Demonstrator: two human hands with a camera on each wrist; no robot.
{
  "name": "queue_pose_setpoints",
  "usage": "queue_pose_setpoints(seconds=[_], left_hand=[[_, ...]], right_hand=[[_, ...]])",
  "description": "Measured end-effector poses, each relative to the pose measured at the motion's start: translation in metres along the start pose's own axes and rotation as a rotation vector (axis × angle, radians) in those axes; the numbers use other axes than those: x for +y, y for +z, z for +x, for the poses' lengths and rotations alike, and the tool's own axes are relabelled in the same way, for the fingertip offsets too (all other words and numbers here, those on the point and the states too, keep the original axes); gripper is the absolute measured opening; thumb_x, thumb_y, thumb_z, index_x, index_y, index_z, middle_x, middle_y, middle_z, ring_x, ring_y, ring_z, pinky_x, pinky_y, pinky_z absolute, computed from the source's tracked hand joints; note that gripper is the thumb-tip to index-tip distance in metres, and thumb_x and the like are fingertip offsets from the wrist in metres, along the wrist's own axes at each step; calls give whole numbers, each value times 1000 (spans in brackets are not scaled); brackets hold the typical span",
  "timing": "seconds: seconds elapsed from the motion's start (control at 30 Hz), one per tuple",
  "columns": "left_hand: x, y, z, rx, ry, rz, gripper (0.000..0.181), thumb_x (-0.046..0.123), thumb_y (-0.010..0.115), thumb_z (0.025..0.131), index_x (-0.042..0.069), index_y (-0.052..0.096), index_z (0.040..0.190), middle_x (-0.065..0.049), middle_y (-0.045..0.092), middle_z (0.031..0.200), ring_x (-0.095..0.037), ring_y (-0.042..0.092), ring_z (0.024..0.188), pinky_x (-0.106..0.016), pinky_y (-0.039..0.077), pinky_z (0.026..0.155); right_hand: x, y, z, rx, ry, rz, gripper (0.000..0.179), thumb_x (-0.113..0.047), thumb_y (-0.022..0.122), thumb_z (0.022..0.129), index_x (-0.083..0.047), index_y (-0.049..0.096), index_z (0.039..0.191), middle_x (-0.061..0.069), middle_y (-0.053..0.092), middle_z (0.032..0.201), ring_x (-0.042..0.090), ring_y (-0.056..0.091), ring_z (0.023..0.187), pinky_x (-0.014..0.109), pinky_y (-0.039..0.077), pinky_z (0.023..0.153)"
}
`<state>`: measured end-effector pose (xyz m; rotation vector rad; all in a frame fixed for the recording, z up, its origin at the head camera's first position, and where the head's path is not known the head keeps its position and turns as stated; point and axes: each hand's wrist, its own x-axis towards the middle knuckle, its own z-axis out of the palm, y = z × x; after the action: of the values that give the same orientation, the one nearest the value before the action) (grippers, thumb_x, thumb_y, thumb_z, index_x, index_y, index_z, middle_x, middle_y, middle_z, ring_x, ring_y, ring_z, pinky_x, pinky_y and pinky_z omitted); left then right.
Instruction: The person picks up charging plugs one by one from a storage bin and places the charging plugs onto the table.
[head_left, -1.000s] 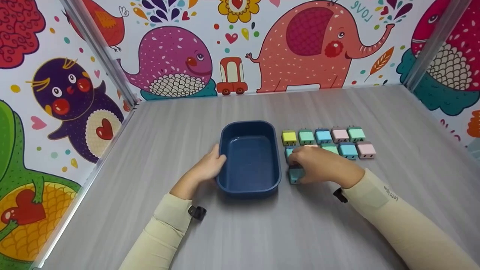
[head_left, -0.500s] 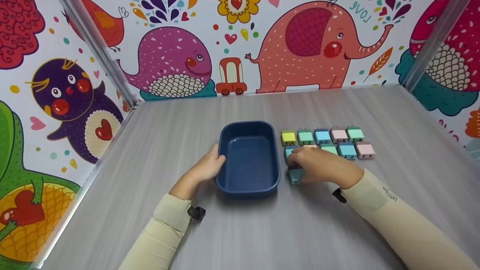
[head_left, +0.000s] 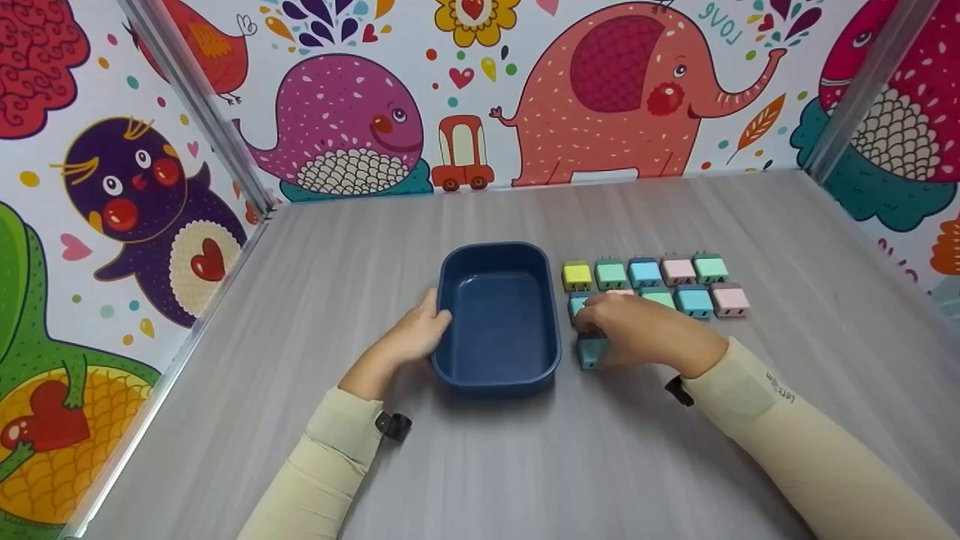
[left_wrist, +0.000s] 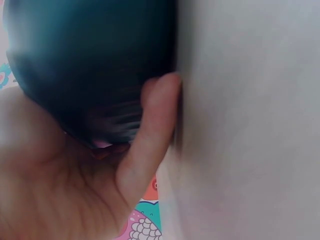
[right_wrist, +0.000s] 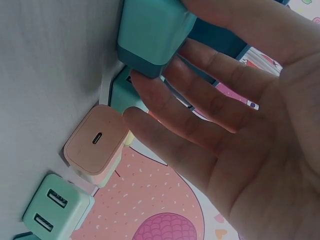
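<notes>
A dark blue plastic tub stands upright on the table. My left hand grips its left side, with the thumb over the rim. In the left wrist view, the fingers lie along the tub's outer wall. Right of the tub, my right hand holds a teal USB wall charger, nearest of the chargers. Thumb and fingertips meet its sides in the right wrist view, where the charger has a darker teal end. A peach charger sits beside my fingers, partly hidden by my hand in the head view.
Several chargers stand in rows right of the tub, among them yellow, pink and pale green ones. Cartoon-printed wall panels enclose the grey table at the back and sides.
</notes>
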<state>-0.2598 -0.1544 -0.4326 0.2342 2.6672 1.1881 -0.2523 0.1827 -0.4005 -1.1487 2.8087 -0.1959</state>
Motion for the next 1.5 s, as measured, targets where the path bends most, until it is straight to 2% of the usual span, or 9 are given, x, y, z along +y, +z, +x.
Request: queue_pose_setpoints(seconds=[0.53,0.8,1.13,1.27,1.37,1.5], left_hand=[[1,-1,0,-11,-8,9,57,23,35,111,2,27,163,-30,50,154,-38,54,135,-54,39,115],[1,0,-1,-15,-8,0,56,21,35,111,3,27,163,-32,54,149,-39,60,129,-55,43,111],[1,0,-1,-2,0,4,55,20,36,110,1,29,162,-32,53,151,-40,57,131,-55,42,112],[1,0,-1,-5,5,6,56,20,36,110,1,28,162,-33,52,152,-41,57,132,-55,42,113],[1,0,-1,-5,6,3,57,20,36,110,1,28,163,-33,51,153,-41,56,134,-55,41,113],[1,0,-1,-2,9,7,58,20,36,110,1,27,164,-33,51,153,-41,56,134,-55,41,114]], right_hand=[[0,1,0,5,-3,-4,46,-10,101,70,-4,79,110,4,72,98,16,62,88,39,60,82],[0,0,-1,-2,25,-13,45,-13,102,69,-6,78,107,1,67,92,16,57,83,37,57,77],[0,-4,0,-4,38,43,50,-11,101,71,-5,80,115,6,74,104,17,67,91,39,62,84],[2,-9,-2,29,36,62,47,-9,99,72,-5,81,115,7,75,107,19,70,95,40,62,84],[4,-12,-3,78,33,49,42,-12,98,76,-5,80,114,7,75,109,19,70,93,39,62,82],[9,-19,-5,139,47,51,41,-19,94,83,-4,79,118,11,73,113,24,70,98,42,61,86]])
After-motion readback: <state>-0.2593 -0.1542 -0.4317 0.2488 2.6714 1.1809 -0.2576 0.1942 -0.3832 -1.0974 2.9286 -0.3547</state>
